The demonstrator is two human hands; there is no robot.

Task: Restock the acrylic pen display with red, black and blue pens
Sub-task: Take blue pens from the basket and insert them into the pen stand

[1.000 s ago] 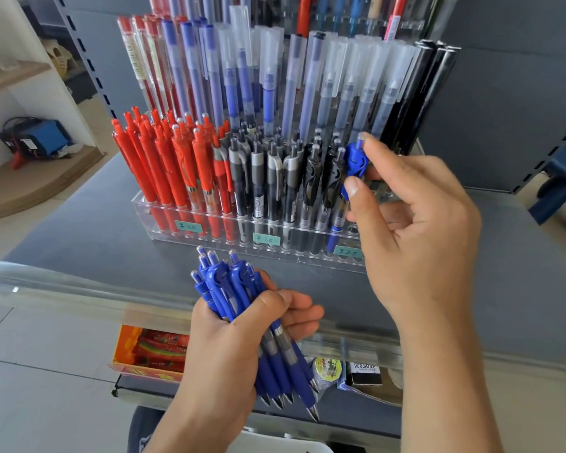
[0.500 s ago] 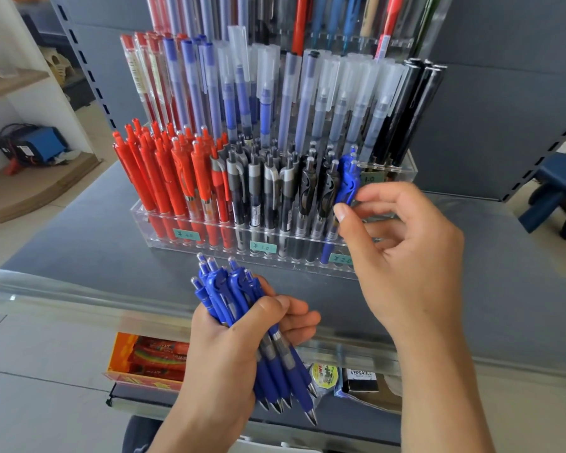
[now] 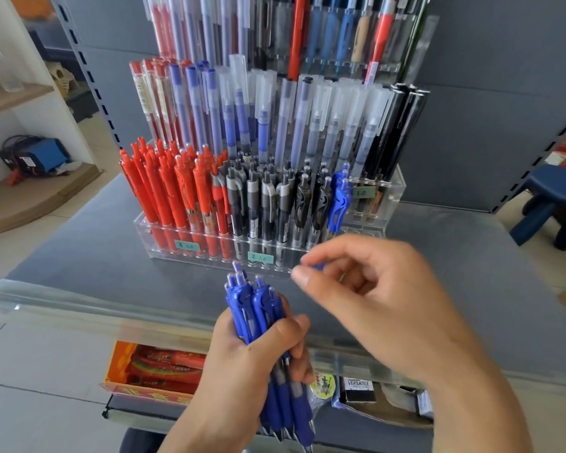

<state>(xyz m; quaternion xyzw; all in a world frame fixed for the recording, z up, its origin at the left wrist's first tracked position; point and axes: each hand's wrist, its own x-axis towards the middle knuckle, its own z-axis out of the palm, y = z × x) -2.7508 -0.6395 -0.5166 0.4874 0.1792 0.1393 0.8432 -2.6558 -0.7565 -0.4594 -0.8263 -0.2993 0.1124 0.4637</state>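
Observation:
The clear acrylic pen display [image 3: 209, 253] stands on the grey shelf. Its front row holds red pens [image 3: 164, 191] on the left, black pens [image 3: 268, 197] in the middle and a few blue pens [image 3: 339, 197] at the right end. My left hand [image 3: 242, 364] grips a bundle of several blue pens [image 3: 252, 305] upright, below and in front of the display. My right hand [image 3: 383, 305] hovers just in front of the display base, motion-blurred, with thumb and fingers loosely curved and apart and nothing in them.
Taller capped pens [image 3: 275, 119] fill the display's rear tiers. A clear lip [image 3: 79, 308] edges the shelf front. Below it sit an orange box of goods [image 3: 154, 371] and small packets. A blue stool [image 3: 553, 204] stands at the right, a white shelf unit at the left.
My right hand has let go of the blue pen, which now stands in the front row, and has drawn back toward me. The left hand still grips the bundle.

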